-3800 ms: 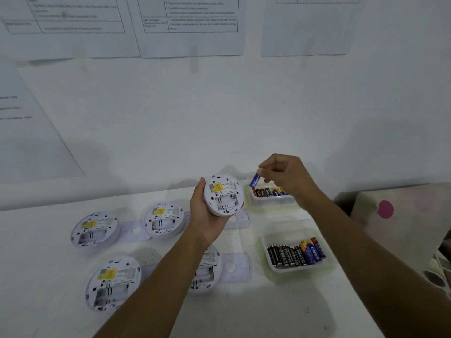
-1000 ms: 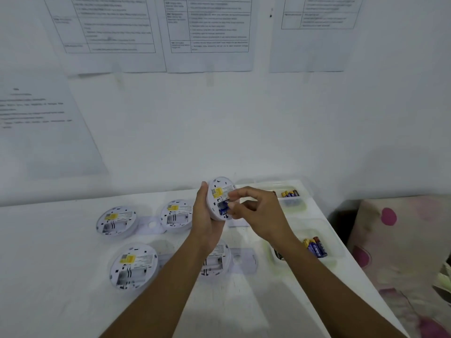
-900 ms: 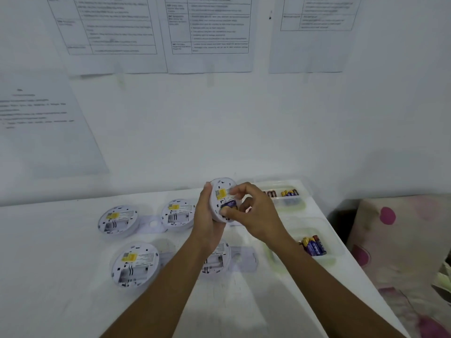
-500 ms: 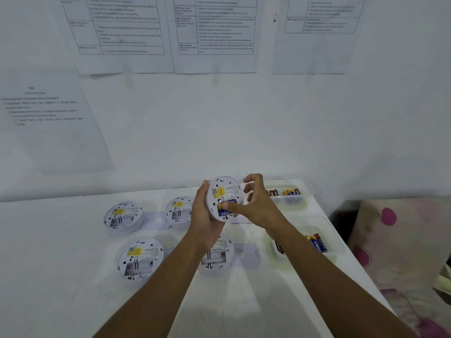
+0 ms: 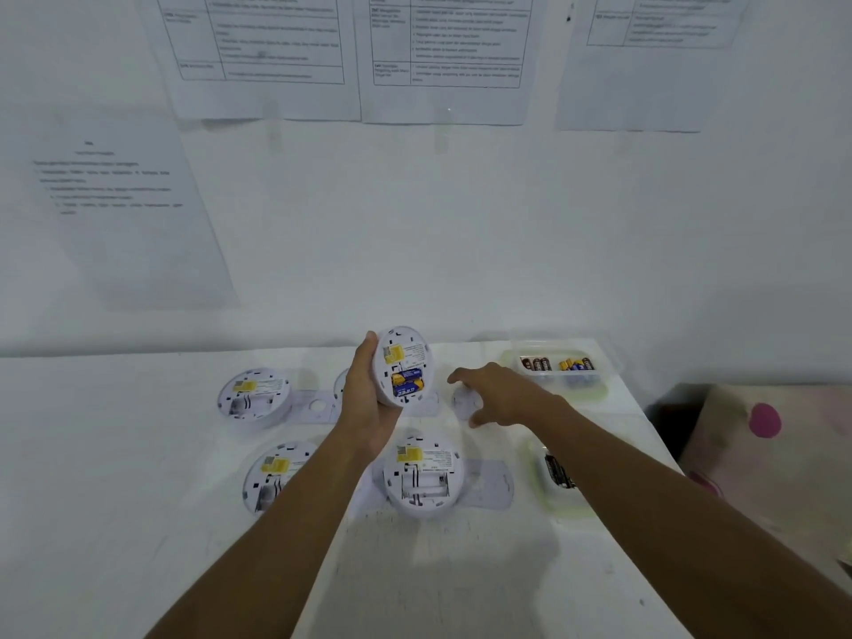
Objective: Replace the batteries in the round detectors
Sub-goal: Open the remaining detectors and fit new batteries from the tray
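My left hand point(image 5: 369, 398) grips a round white detector point(image 5: 403, 364) lifted off the table, its back facing me. Two blue batteries point(image 5: 407, 381) sit in its open compartment. My right hand point(image 5: 495, 394) hovers to the right of it with relaxed, spread fingers and holds nothing, just above a small white cover point(image 5: 465, 401) on the table. Three more detectors lie back-up with empty compartments: far left point(image 5: 253, 396), near left point(image 5: 272, 477) and near middle point(image 5: 424, 477). A fourth is mostly hidden behind my left hand.
A clear tray point(image 5: 560, 368) with several batteries stands at the far right. A second tray point(image 5: 553, 477) is partly hidden under my right forearm. White covers point(image 5: 491, 484) lie beside the detectors. Papers hang on the wall. A pink-dotted cushion point(image 5: 760, 431) lies beyond the table's right edge.
My right hand pressed a blue battery into the held detector, then let go and moved away to the right and down toward the table. The left hand still holds the detector.
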A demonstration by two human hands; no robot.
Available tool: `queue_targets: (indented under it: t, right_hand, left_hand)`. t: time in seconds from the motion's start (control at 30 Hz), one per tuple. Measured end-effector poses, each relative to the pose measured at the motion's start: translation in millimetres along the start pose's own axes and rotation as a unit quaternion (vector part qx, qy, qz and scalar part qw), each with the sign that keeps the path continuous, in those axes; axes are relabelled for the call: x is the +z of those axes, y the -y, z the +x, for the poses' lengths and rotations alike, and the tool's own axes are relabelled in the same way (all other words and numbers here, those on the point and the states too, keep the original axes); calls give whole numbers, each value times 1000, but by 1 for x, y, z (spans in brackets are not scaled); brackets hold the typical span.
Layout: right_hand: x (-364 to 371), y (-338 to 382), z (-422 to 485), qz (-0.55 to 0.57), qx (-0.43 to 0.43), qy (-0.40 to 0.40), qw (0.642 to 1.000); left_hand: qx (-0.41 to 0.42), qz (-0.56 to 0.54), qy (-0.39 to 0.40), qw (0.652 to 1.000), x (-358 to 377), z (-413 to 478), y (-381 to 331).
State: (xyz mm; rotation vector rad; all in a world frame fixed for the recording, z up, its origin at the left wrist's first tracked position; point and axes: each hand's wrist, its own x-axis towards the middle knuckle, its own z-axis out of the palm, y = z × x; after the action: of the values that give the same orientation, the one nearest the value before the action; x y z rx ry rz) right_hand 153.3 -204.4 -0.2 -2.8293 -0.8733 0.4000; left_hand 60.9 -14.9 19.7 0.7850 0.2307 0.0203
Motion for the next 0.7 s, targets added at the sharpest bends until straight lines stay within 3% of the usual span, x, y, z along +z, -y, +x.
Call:
queue_targets:
  t: [0.23,0.33,0.37,0.4,0.43,0.5,0.53,0.57,0.63,0.7]
  right_hand:
    - [2,-4,2,-4,-31,-38,999]
    - [-15,7,-8,143,-17,-122,982]
    - [-22,12,-12,256,-1,-159,953]
    - [-29,18,-19,394,15,-178,902]
    - [-34,22,-26,541,24,-169,823]
    - [-38,30,-37,785,23,-83,613]
    - [-37,34,-42,851,22,-43,524]
    - [-34,39,-46,885,21,-19,465]
    - [-27,47,-50,910,30,-13,413]
    - [-21,52,-52,905,57,-38,421]
  left_hand:
    - [-2,-2,-3,1000,-5,7,1]
    - [-2,-11,-11,1000,-5,10,-1]
    - [0,-13,-10,1000,-5,10,-2]
    - [1,-14,-8,1000,-4,10,-3]
    - [-2,-16,-4,1000,-3,10,-2]
    - [-5,-15,2,1000,0,9,2]
    - [-8,-19,2,1000,1,9,5]
    - [-11,-25,4,1000,1,8,8]
    - [-14,-27,1,1000,2,7,12]
    - [-11,-20,-3,1000,1,6,15]
